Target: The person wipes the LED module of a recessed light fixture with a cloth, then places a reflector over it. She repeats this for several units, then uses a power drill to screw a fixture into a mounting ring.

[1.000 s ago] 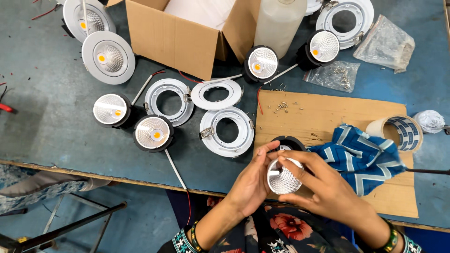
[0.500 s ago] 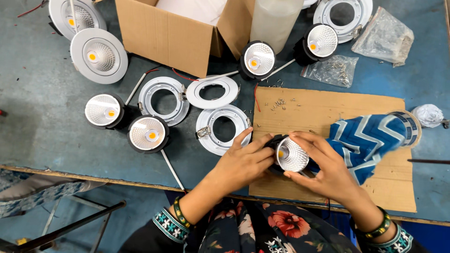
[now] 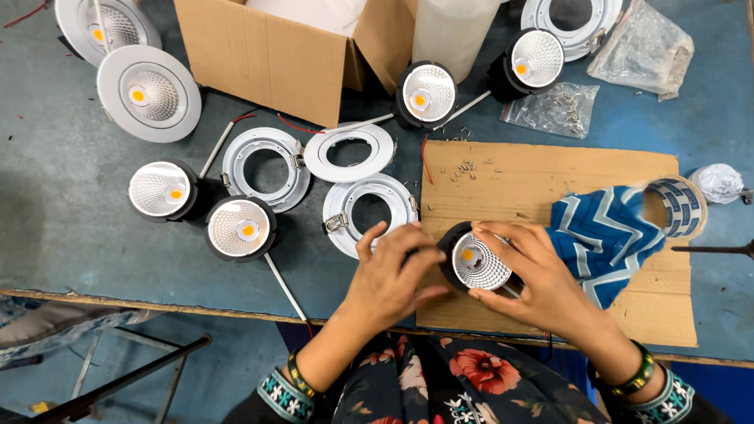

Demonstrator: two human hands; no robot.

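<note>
Both hands hold one black downlight point(image 3: 479, 265) with a ribbed silver reflector and a yellow chip, just above a brown cardboard sheet point(image 3: 550, 177). My left hand point(image 3: 390, 276) grips its left side with the fingers spread over the housing. My right hand point(image 3: 538, 279) wraps the right side, thumb and fingers around the rim. A white trim ring with spring clips point(image 3: 369, 212) lies just left of my left hand. A blue and white patterned cloth point(image 3: 605, 235) lies to the right of my right hand.
Two more white rings point(image 3: 265, 169) point(image 3: 349, 153) and several black downlights point(image 3: 239, 228) point(image 3: 163, 191) point(image 3: 426, 94) point(image 3: 534, 61) lie on the blue-grey table. A cardboard box point(image 3: 275, 55) stands at the back. Loose screws point(image 3: 467, 169), a screw bag point(image 3: 554, 110) and a tape roll point(image 3: 675, 206) are nearby.
The downlight and both hands have come down from in front of my body onto the cardboard sheet. My left fingers have spread wider over the housing.
</note>
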